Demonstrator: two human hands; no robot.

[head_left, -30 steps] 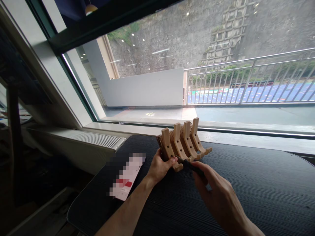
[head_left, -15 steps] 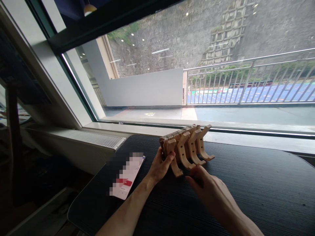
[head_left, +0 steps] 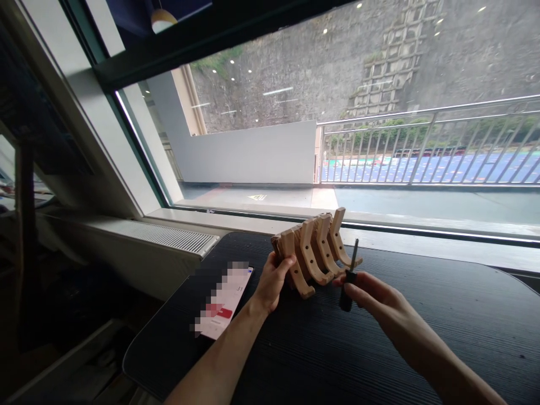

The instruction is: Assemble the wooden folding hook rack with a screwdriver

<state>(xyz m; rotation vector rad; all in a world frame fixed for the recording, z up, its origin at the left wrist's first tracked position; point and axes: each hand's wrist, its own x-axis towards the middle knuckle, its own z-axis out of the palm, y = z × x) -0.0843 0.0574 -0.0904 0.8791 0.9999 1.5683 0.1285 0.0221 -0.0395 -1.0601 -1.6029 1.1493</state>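
My left hand grips the near left end of a wooden hook rack, its thumb lying on the first hook. Several curved, pale hooks with dark screw holes stand out from a rough, bark-edged board, tilted up toward me. In my right hand is a small screwdriver, pinched by its black handle. Its metal shaft points upward, beside the far right hook and apart from the holes as far as I can see. The board's back is hidden.
A phone with a lit screen, partly blurred, lies on the dark table left of my left forearm. Behind the table run a white window sill and a large window. A vented radiator cover stands at the left.
My right hand has moved right and turned, bringing the screwdriver into sight with its shaft up. The hook rack has tipped so its hooks stand more upright and face me more. The view shifted slightly.
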